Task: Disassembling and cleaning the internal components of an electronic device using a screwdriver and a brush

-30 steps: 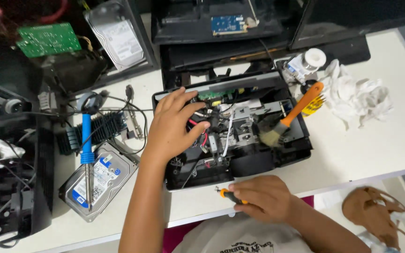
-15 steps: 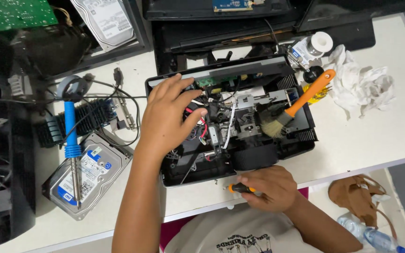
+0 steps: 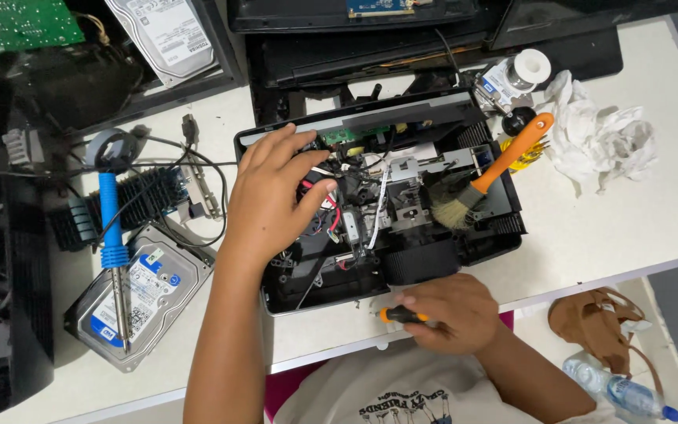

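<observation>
An opened black device (image 3: pixel 402 259) with exposed wiring and small circuit boards lies on the white table (image 3: pixel 606 235). My left hand (image 3: pixel 272 196) rests flat on its left half, fingers spread over the red and white wires. My right hand (image 3: pixel 453 314) is at the table's near edge, closed on a small screwdriver (image 3: pixel 395 316) with an orange and black handle, its tip pointing left. An orange-handled brush (image 3: pixel 484 177) lies inside the device on the right.
A blue soldering iron (image 3: pixel 111 243) lies across a hard drive (image 3: pixel 139 302) at the left. Crumpled white tissue (image 3: pixel 602 141) and a solder spool (image 3: pixel 523 71) sit at the right. Black casings crowd the back and left. A brown bag (image 3: pixel 602 326) and a water bottle (image 3: pixel 617 389) lie below.
The view has shifted so the table sits lower and farther right in frame. My left hand stays on the device. My right hand still holds the screwdriver at the near edge.
</observation>
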